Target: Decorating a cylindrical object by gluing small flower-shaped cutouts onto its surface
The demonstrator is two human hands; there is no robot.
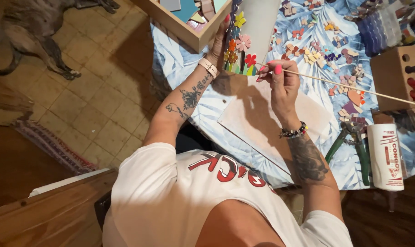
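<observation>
Wooden stick (349,87) is being pinched by the right hand (280,80) over the flower mosaic board (244,41), far centre; left hand (219,43) is steadying its edge, grip hidden. Nudging tiles needs precise placement.

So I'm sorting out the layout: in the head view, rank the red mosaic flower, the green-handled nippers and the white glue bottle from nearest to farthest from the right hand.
From the right hand:
1. Red mosaic flower, just left of the fingertips.
2. Green-handled nippers, lower right on the table.
3. White glue bottle, beyond the nippers, at the table edge.
</observation>
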